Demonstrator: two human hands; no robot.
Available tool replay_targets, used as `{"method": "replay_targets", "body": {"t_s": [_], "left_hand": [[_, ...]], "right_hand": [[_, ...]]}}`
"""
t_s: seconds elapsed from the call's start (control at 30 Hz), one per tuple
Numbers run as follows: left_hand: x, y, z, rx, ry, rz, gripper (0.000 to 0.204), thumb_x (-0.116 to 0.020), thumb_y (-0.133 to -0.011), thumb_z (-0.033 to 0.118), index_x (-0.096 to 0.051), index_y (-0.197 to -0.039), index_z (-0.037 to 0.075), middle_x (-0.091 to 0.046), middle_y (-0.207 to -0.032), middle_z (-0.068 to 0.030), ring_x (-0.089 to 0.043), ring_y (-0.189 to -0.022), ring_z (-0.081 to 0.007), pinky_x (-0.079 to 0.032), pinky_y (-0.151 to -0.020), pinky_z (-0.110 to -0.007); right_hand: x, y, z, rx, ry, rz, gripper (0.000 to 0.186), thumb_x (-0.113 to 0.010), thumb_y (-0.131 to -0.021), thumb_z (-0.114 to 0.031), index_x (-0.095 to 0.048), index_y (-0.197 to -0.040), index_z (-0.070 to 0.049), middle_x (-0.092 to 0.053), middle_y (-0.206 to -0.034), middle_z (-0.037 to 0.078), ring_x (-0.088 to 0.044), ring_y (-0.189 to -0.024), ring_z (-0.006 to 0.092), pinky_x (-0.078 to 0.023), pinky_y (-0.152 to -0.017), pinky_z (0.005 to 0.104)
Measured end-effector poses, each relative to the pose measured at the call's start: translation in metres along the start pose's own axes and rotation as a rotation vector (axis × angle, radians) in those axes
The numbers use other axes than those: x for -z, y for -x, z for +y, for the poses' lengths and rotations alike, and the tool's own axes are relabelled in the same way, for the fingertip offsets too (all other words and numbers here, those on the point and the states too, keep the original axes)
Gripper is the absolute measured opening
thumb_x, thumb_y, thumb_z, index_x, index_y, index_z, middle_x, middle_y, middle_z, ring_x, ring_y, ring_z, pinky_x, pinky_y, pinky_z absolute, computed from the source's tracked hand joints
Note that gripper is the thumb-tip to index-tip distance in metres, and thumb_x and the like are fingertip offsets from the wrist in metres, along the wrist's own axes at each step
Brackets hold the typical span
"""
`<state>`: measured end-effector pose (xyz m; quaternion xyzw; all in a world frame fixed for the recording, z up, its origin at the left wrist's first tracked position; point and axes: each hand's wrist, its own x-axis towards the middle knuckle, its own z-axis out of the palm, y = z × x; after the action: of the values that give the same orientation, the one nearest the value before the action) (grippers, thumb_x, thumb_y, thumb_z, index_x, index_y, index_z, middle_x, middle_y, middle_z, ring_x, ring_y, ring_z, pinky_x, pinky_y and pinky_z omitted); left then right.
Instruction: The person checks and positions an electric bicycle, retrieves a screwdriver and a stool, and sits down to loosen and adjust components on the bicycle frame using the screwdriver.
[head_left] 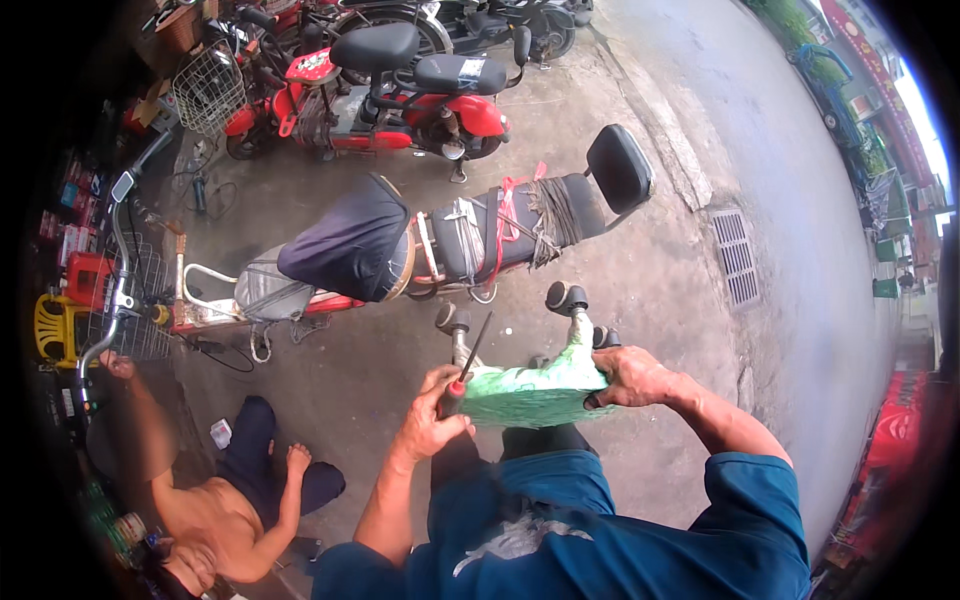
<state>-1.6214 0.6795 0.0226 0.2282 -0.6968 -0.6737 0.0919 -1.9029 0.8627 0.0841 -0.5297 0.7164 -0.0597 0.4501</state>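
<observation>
My left hand (432, 420) grips a screwdriver (455, 395) with a red handle and a long metal shank pointing up, and is also at the left end of a green, crinkly-covered seat (520, 400). The seat belongs to a small stool with short legs and black caster wheels (566, 298), tipped so that the wheels face away from me. My right hand (630, 375) is closed round the seat's right end, thumb and fingers at its edge. My dark legs show below the seat, partly hidden by it.
An electric bike (460, 240) with strapped seat and dark cloth lies across ahead; parked scooters (470, 112) stand beyond. A shirtless person (215, 510) sits low at the left, near handlebars (125, 290) and a yellow plastic chair (55, 330). A drain grate (736, 255) and road lie right.
</observation>
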Motion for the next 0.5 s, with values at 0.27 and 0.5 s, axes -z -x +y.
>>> {"method": "replay_targets", "body": {"t_s": [0.27,0.5], "left_hand": [[-0.052,0.076,-0.038,0.34,0.923,0.554,0.058,-0.063,-0.068,0.011,-0.047,-0.121,-0.005,-0.056,-0.105,-0.0121,-0.052,-0.108,-0.0261,-0.04,-0.094,-0.036],[-0.124,0.111,-0.041,0.396,1.14,0.461,0.056,-0.068,-0.063,0.011,-0.051,-0.115,-0.002,-0.055,-0.091,-0.0053,-0.054,-0.089,-0.0183,-0.043,-0.083,-0.031]], "right_hand": [[-0.03,-0.036,0.042,0.104,-0.232,-0.339,0.051,-0.077,-0.068,-0.034,-0.06,-0.104,-0.003,-0.064,-0.094,0.017,-0.06,-0.09,0.029,-0.045,-0.077,0.0389],[-0.023,-0.029,0.086,0.19,-0.221,-0.566,0.052,-0.077,-0.069,-0.027,-0.059,-0.112,-0.005,-0.064,-0.101,0.017,-0.06,-0.097,0.0286,-0.046,-0.081,0.0384]]}}
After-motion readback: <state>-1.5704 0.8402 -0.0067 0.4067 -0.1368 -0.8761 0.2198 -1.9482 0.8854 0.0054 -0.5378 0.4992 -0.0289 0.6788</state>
